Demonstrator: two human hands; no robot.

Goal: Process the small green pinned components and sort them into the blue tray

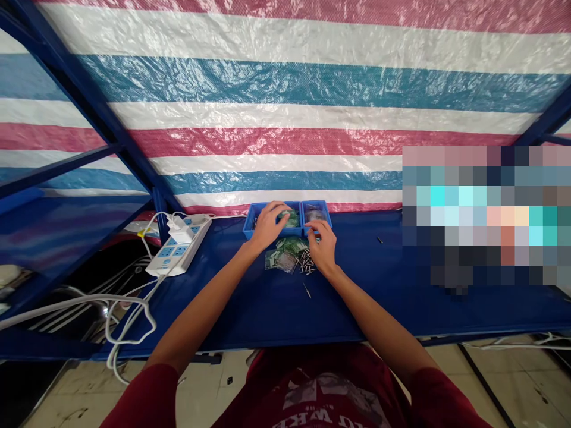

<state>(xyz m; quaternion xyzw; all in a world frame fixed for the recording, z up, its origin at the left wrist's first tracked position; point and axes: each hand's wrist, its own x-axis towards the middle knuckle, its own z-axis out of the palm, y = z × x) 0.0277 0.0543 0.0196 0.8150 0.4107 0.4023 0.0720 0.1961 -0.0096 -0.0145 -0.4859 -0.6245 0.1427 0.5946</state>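
The left hand (269, 227) covered part of the larger blue bin (294, 231), and whether it gripped anything could not be told; the right hand (325, 245) hid part of the smaller blue bin (329, 217) and the edge of the metal pieces (306, 262), its own grip unclear; the contents of the packets (284, 260) were too small to tell. 1 slim piece (307, 290) and 1 dark piece (379, 240) were too tiny to identify; a pixelated block (486, 217) masked the right side; the picture's edges cut off the shirt lettering (330, 418) and a white cable (89, 296).
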